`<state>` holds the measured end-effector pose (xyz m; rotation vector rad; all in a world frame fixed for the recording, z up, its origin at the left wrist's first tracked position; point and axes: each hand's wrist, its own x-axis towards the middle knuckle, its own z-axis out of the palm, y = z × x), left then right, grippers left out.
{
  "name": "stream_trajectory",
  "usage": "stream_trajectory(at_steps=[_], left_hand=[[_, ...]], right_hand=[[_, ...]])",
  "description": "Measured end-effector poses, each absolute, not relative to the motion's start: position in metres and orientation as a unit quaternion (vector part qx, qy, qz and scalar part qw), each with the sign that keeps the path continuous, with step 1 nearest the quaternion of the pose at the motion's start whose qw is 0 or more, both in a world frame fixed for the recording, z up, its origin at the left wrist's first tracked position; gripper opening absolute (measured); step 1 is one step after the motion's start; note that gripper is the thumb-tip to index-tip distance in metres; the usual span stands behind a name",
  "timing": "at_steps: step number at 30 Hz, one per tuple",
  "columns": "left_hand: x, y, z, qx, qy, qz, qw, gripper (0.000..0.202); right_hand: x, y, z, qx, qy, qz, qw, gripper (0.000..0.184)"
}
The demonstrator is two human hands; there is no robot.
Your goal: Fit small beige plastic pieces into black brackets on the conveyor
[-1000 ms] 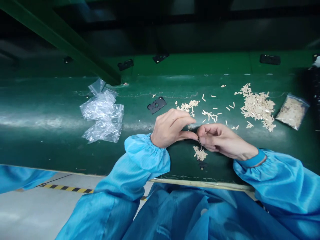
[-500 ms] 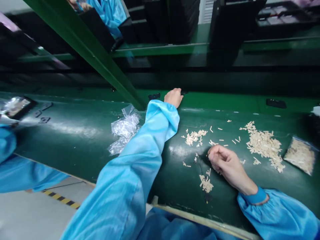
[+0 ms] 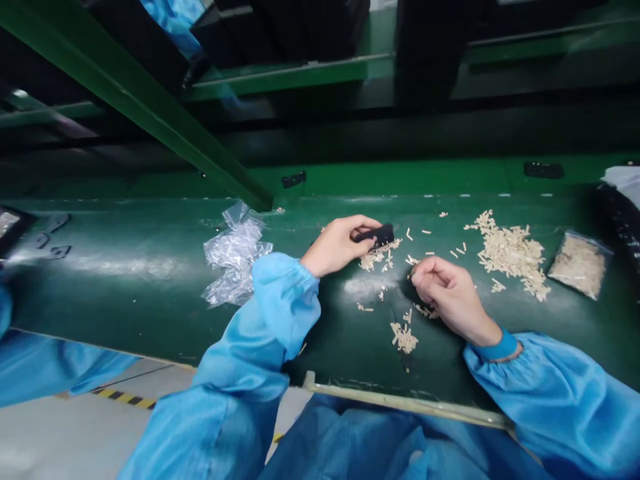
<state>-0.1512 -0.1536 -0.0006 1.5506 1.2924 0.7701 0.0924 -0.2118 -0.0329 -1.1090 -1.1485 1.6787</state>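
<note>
My left hand [image 3: 344,244] grips a flat black plastic part [image 3: 379,235] between thumb and fingers, just above a small scatter of pale strips [image 3: 369,261]. To its right my right hand [image 3: 445,288] is closed in a pinch over the table; whatever sits between the fingertips is too small to make out. Below it lies another little heap of the pale strips [image 3: 404,339]. A larger pile of them [image 3: 513,250] spreads to the right, beside a clear zip bag [image 3: 580,265] filled with similar pieces.
Crumpled clear plastic bags [image 3: 235,257] lie left of my left arm. Black parts rest at the table's back, one near the post [image 3: 293,179] and one at right [image 3: 543,170]. A slanted green beam [image 3: 150,113] crosses the left. A co-worker's blue sleeve [image 3: 55,363] shows at far left.
My left hand has come back from the rear of the table toward me and now holds the black part over the strips. My right hand stays pinched in about the same place.
</note>
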Motion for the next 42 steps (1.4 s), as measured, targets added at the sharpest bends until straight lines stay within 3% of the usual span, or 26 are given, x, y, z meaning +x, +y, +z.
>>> stream_trajectory(at_steps=[6, 13, 29, 42], left_hand=[[-0.134, -0.206, -0.007, 0.555, 0.534, 0.44, 0.462, 0.017], [-0.123, -0.213, -0.019, 0.408, 0.514, 0.468, 0.592, 0.037], [-0.11, -0.228, -0.014, 0.526, 0.557, 0.429, 0.479, 0.029], [-0.109, -0.231, -0.013, 0.529, 0.574, 0.414, 0.468, 0.028]], right_hand=[[0.09, -0.21, -0.028, -0.45, -0.489, 0.633, 0.397, 0.02], [0.084, -0.215, -0.021, -0.471, -0.567, 0.568, 0.366, 0.013], [0.08, -0.225, -0.024, -0.523, -0.637, 0.473, 0.311, 0.015], [0.077, -0.227, -0.024, -0.521, -0.664, 0.447, 0.296, 0.016]])
